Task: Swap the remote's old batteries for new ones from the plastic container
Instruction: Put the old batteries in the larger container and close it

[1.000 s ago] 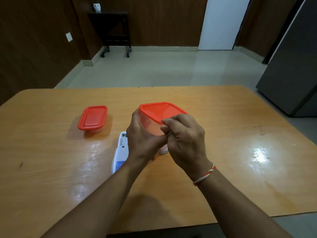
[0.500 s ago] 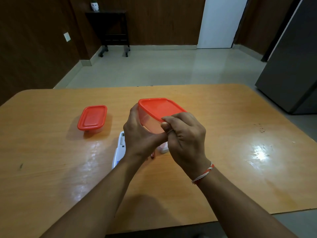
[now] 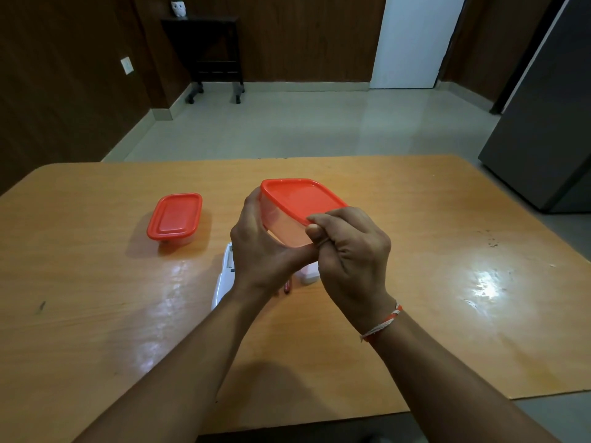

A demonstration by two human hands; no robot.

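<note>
The person holds a clear plastic container (image 3: pixel 284 225) with an orange-red lid (image 3: pixel 300 199) lifted off the wooden table (image 3: pixel 447 251), tilted so the lid faces up and away. The left hand (image 3: pixel 259 247) wraps the container's left end and underside, fingers curled closed around the body; the right hand (image 3: pixel 348 251) is bunched at the near right corner, with thumb and fingertips pressed together on the lid's rim, apparently to peel it up. The lid looks seated all round, so the container is not yet open; whether batteries are inside cannot be told through the cloudy wall. The remote (image 3: pixel 224 279) lies on the table just below the left wrist, white, mostly hidden, with its open battery bay showing at the far end. Beside it lie a small white piece (image 3: pixel 308 273), probably the battery cover, and a small red thing (image 3: pixel 287 287), possibly an old battery. A second, lidded container (image 3: pixel 174 220) sits apart to the left. The main risk is the lid letting go suddenly: with the box in the air and tilted, a sharp pop could fling its contents across the glossy table or onto the floor. Squeezing the soft walls too hard could also make the box slip from the left hand and drop onto the remote directly beneath.
</note>
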